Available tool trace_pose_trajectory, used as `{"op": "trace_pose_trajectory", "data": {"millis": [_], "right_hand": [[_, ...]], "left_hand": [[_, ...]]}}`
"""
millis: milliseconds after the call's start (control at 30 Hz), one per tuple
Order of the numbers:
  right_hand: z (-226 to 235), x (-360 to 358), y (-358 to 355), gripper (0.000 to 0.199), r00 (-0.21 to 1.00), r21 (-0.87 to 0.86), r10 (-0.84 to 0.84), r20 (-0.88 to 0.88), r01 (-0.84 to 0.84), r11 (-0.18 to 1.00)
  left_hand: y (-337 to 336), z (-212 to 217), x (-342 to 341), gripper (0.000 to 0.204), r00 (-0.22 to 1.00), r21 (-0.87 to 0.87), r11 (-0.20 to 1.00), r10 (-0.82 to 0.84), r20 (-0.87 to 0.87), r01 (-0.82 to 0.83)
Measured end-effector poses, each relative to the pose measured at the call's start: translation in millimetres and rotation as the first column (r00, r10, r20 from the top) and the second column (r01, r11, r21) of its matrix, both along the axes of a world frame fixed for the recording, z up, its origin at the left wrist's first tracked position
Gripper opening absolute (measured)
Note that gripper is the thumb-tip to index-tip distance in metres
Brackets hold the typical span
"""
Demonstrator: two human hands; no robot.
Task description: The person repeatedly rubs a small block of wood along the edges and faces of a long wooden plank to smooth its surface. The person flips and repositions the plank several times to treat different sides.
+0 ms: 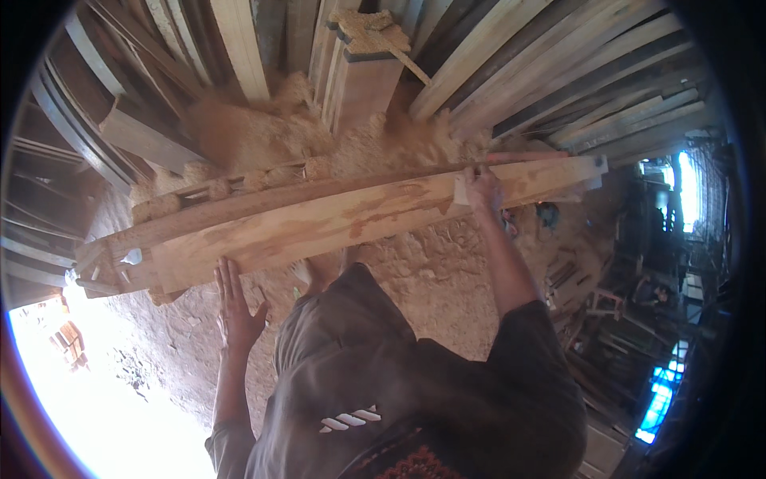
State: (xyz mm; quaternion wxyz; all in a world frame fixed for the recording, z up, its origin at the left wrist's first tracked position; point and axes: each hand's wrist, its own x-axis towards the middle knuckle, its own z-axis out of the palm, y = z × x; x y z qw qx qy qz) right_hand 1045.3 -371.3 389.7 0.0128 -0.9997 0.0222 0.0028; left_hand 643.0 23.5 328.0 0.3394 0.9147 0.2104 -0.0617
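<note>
A long wooden board [311, 225] with darker brown patches lies across in front of me on a wooden bench. My left hand [238, 307] is open, its fingers stretched out flat, with the tips at the board's near edge toward the left end. On the right part of the board, my right hand [483, 190] is closed over a small pale flat piece [461, 191] and presses it to the board's face. Its exact kind cannot be made out, since the fingers cover much of it.
Beyond the board, planks [527, 68] lean in rows, and a wooden post [363, 92] carries a dust-covered piece on top. Sawdust [271, 128] is heaped behind the bench. Shavings [423, 263] cover the floor around my bare feet. A small white scrap [132, 256] lies near the bench's left end.
</note>
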Motion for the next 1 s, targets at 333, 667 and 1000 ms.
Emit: {"op": "trace_pose_trajectory", "data": {"millis": [333, 667, 1000], "right_hand": [[-72.8, -103.7, 74.7, 0.027, 0.927, 0.488, 0.374, -0.040, -0.309, 0.816], [-39.4, 71.3, -221.1, 0.031, 0.989, 0.166, 0.028, 0.145, -0.052, 0.985], [18.0, 186.4, -366.5, 0.041, 0.998, 0.103, -0.060, -0.024, 0.062, 0.993]], "left_hand": [[-4.8, 7.1, 8.6, 0.127, 1.000, 0.077, 0.997, -0.008, 0.021, 0.007], [-1.5, -19.6, 0.9, 0.135, 0.990, 0.221, 0.972, 0.100, -0.094, -0.077], [-148.4, 11.1, 157.4, 0.114, 0.996, 0.111, 0.991, 0.082, -0.035, -0.078]]}}
